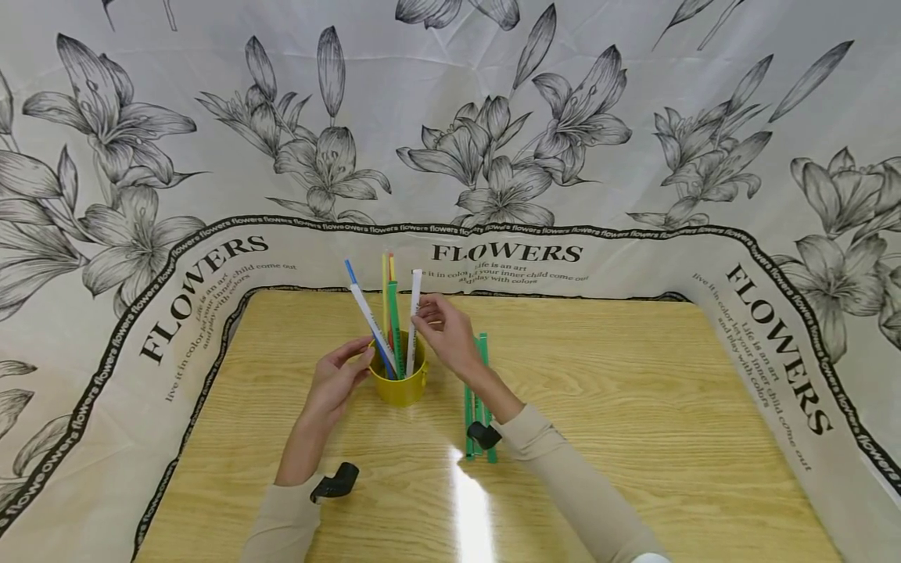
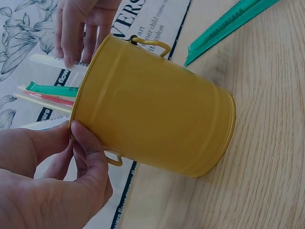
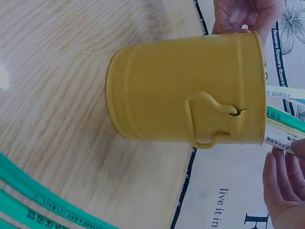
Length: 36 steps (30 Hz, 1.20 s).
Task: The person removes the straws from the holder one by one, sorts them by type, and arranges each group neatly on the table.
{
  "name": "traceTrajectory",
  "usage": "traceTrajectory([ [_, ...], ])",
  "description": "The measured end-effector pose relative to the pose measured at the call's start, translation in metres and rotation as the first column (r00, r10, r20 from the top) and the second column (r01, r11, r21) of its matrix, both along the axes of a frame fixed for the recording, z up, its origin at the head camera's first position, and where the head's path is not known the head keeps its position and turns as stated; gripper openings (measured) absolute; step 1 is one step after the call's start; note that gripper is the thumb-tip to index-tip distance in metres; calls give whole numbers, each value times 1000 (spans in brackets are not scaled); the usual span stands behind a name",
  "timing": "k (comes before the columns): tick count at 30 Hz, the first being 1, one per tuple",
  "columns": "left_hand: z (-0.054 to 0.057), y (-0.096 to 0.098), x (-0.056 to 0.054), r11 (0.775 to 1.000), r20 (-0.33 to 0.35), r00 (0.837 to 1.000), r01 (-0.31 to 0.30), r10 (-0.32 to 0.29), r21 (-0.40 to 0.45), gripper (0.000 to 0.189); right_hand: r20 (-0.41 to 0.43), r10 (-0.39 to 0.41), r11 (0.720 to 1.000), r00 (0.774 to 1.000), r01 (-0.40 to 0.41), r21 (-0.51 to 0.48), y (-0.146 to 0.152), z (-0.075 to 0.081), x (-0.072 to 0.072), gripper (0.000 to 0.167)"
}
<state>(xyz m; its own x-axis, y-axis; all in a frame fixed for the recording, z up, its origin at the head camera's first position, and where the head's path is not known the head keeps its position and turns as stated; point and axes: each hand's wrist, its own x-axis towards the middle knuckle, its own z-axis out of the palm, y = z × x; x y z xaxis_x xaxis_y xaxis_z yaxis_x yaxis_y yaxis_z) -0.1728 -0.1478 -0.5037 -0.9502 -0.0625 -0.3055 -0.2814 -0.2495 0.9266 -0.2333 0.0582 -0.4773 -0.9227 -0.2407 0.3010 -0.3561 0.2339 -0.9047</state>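
Beige sleeves (image 1: 285, 520) are being held above wooden tabletop (image 1: 655, 407). Yellow bucket (image 1: 400, 393), upright on tabletop, is being pinched at rim by left hand (image 1: 338, 381). Green-wrapped straws (image 1: 468, 410) are being supported by tabletop beneath right forearm (image 1: 497, 395). White-wrapped straw (image 1: 415, 288), standing in bucket beside other straws (image 1: 394, 320), is being pinched by right hand (image 1: 447, 332).

A beige left sleeve (image 1: 280, 525) and matching right sleeve (image 1: 580, 485) show at the bottom of the frame, a black, elbow-shaped attachment (image 1: 335, 482) at each cuff (image 1: 297, 496).
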Motion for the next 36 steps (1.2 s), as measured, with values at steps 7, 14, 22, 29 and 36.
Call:
traceTrajectory([
  [7, 0, -1, 1, 1000, 2, 1000, 1, -1, -7, 39, 3, 4, 1000, 1000, -4, 25, 0, 1, -1, 24],
  [14, 0, 0, 1, 1000, 0, 1000, -1, 1, -1, 39, -48, 4, 1000, 999, -4, 20, 0, 6, 0, 22],
  [22, -1, 0, 0, 1000, 3, 1000, 1, -1, 4, 40, -85, -30, 999, 996, 27, -41, 2, 14, 2, 25],
  [29, -1, 0, 0, 1000, 0, 1000, 1, -1, 13, 40, -96, -55, 997, 994, 49, -64, 9, 31, 3, 26],
  [36, -1, -1, -1, 1000, 3, 1000, 0, 0, 11, 39, -76, -111, 986, 991, 101, -131, 19, 37, -5, 29],
])
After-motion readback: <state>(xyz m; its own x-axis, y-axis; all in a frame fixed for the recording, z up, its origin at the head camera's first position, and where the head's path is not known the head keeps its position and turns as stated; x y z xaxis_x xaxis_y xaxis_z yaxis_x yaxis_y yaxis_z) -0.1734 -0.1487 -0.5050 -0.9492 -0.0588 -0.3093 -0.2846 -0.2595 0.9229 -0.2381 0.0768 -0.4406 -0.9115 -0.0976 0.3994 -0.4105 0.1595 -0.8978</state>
